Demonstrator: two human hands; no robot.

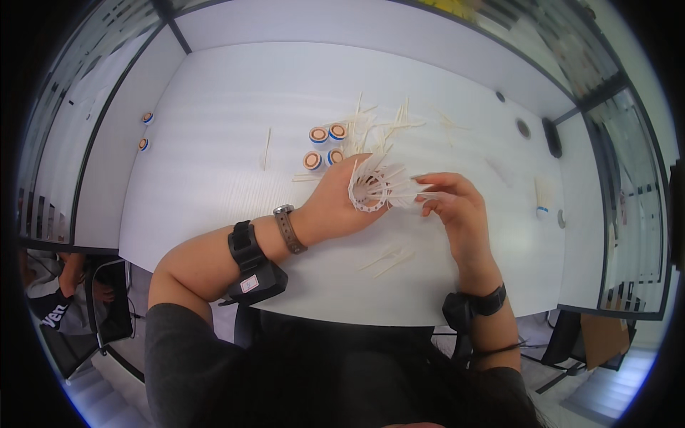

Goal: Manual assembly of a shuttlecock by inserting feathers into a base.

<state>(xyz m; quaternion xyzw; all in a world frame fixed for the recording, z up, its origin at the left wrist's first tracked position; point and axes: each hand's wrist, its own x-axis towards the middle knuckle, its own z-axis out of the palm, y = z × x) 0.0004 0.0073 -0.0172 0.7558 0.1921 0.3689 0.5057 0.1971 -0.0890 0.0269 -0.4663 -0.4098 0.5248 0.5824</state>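
Note:
In front of me, my left hand (339, 207) is wrapped round a white, shuttlecock-like cone (369, 187). A ring with small holes forms one end of it, and slim stems and pale feather-like blades fan out from it. From the right, my right hand (457, 207) reaches to the blades, its thumb and fingers pinching a thin white feather-like piece (427, 194). Just beyond my left hand stand several short round pieces (319, 135) with blue bands and brown-ringed tops. Behind the cone lies a loose pile of pale thin sticks (392, 128).
A few loose sticks (389, 262) lie near the table's front edge. One stick (267, 148) lies farther left. Two banded pieces (144, 145) sit by the left panel. A pale bundle with a blue band (543, 198) rests at the right. Panels enclose the white table (214, 93). Another person (64, 285) sits at left.

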